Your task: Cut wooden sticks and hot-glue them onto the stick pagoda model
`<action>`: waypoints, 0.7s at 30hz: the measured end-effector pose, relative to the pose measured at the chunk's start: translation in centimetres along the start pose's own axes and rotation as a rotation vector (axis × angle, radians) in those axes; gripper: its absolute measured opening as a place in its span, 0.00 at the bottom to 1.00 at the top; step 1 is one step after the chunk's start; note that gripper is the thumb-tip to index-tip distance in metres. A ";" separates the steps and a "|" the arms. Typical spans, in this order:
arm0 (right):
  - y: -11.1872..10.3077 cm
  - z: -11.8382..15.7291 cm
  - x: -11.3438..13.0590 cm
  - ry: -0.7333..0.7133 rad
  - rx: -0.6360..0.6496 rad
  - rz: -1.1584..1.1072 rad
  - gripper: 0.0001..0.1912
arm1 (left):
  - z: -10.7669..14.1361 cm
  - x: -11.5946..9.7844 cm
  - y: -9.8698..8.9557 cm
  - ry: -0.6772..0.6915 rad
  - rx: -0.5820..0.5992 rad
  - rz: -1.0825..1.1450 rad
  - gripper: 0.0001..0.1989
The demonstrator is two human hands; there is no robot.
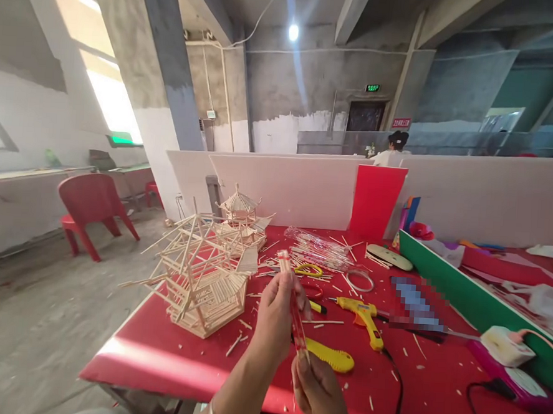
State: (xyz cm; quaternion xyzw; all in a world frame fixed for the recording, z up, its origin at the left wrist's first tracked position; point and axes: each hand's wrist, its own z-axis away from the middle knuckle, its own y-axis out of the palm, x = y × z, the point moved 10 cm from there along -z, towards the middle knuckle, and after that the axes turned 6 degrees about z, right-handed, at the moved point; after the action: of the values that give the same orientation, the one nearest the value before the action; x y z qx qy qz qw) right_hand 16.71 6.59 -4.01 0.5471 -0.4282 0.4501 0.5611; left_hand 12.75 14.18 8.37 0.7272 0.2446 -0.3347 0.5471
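My left hand [275,300] is closed round the upper part of a narrow clear packet with red print [298,330], from whose top pale stick ends show. Lower down, my right hand [315,384] pinches the packet's bottom end. A yellow-handled cutter [330,355] lies on the red table [229,369], partly behind the packet. To the right rests a yellow glue gun [363,315] with a black cable. At the left stands a wooden stick model [201,290] with an open frame, and behind it a small pavilion model [239,211] with a pointed roof.
Clear bags of sticks [320,250], yellow-handled scissors [309,270], a roll of tape [360,281] and loose sticks lie beyond my hands. A green board [476,307] and white plug adapter [506,346] are at right. A person [391,150] is behind the white partition.
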 end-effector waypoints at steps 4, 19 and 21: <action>0.9 0.0 0.5 -0.013 -0.062 -0.087 0.30 | 2.6 2.8 -1.4 -0.160 -0.018 -0.081 0.22; -5.7 -2.7 11.1 -0.235 -0.095 0.180 0.20 | 7.0 7.7 -1.3 -0.505 0.239 -0.424 0.24; -6.6 -3.6 11.7 -0.258 -0.179 0.002 0.20 | 7.8 8.4 -1.2 -0.550 0.255 -0.406 0.24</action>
State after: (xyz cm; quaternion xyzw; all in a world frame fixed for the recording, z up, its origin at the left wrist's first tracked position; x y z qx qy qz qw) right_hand 25.76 10.61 5.79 0.5478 -0.5354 0.3367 0.5476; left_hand 15.68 6.93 -0.15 0.6091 0.1840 -0.6474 0.4196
